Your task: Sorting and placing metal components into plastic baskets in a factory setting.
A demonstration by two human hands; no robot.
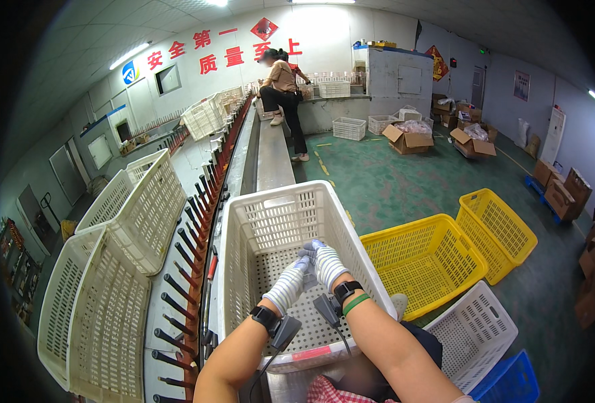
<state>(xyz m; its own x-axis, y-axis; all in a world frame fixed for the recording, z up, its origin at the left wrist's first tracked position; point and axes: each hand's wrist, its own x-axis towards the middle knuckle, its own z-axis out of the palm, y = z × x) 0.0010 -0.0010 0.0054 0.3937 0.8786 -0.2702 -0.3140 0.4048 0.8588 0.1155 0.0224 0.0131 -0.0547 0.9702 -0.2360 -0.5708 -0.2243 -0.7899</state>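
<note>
Two striped gloves (285,287) cover the left hand (289,282) and the right hand (327,264), which come close together over the inside of a big white crate (277,218). Their fingers (319,246) look curled in and bunched up. I cannot tell how wide they are open, or if they pinch something small. The crate is right in front of the person and seems to rest on a long grey table (274,158). It looks like hard plastic full of holes, so it should be stiff, light for its size and not easy to break. Smooth plastic might slip a bit in the gloves. The thick top edges look best to hold, one hand on each side, because it is so wide. Left of it is a row of black pegs (178,307); right of it are two yellow crates (411,245). Farther off, brown boxes (408,140) sit on the green floor (351,176), and another person (282,79) is by the far wall.
</note>
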